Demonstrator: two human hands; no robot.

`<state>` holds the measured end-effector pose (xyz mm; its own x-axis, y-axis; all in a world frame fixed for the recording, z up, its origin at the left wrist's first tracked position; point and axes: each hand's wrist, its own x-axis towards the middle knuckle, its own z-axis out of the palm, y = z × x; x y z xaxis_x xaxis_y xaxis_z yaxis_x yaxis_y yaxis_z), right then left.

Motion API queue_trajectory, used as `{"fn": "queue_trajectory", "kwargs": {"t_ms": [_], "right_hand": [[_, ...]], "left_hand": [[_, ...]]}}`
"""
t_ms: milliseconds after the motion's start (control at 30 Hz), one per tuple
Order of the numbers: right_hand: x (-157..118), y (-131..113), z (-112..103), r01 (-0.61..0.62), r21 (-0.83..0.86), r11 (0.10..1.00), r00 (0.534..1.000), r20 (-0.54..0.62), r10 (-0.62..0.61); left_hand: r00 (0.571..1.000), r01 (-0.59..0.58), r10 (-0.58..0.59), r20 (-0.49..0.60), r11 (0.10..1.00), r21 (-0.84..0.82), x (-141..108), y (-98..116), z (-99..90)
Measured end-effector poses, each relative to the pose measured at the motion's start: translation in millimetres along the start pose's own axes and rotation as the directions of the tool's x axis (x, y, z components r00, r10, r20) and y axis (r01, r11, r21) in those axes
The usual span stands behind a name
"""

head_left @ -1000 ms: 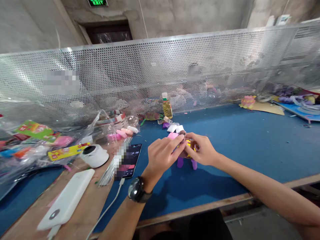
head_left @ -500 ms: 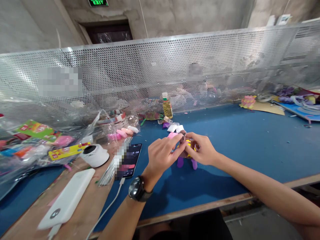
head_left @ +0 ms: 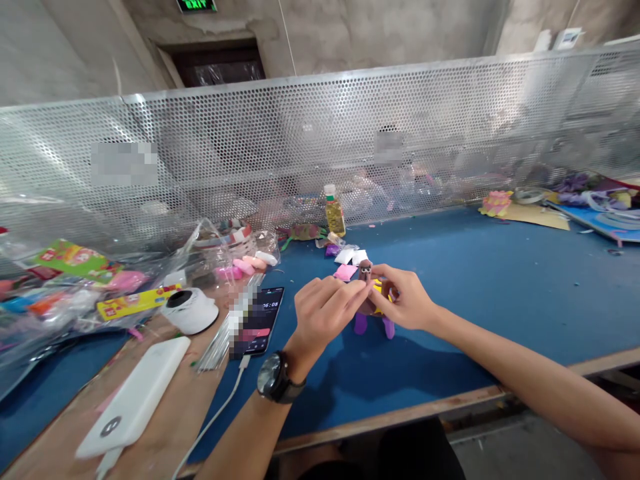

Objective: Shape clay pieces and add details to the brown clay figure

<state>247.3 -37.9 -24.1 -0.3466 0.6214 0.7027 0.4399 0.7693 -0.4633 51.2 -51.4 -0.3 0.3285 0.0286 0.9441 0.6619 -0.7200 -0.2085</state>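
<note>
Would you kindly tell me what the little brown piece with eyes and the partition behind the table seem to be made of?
Brown piece: probably modelling clay, fairly matte, judging by its smooth, rounded form.
Partition: most likely bare metal sheet, grey and shiny, with bright reflections and rows of holes.

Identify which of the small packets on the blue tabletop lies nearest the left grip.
The pink packet, just beyond the left grip; the two white packets and the purple one lie farther back.
</note>
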Motion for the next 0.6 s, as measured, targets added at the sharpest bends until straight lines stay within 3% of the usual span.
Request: {"fn": "queue_trajectory", "kwargs": {"t_ms": [467, 600], "right_hand": [[-0.9, 0.8, 0.9, -0.012, 0.008, 1.0, 1.0, 0.006, 0.012], [-0.2, -1.4, -0.1, -0.016, 0.016, 1.0, 1.0, 0.009, 0.016]], "left_hand": [[0.995, -0.102, 0.101, 0.022, 0.995, 0.025, -0.3, -1.8, -3.2], [0.99, -0.124, 0.124, 0.071, 0.992, -0.012, 0.0, -0.7, -6.8]]}}
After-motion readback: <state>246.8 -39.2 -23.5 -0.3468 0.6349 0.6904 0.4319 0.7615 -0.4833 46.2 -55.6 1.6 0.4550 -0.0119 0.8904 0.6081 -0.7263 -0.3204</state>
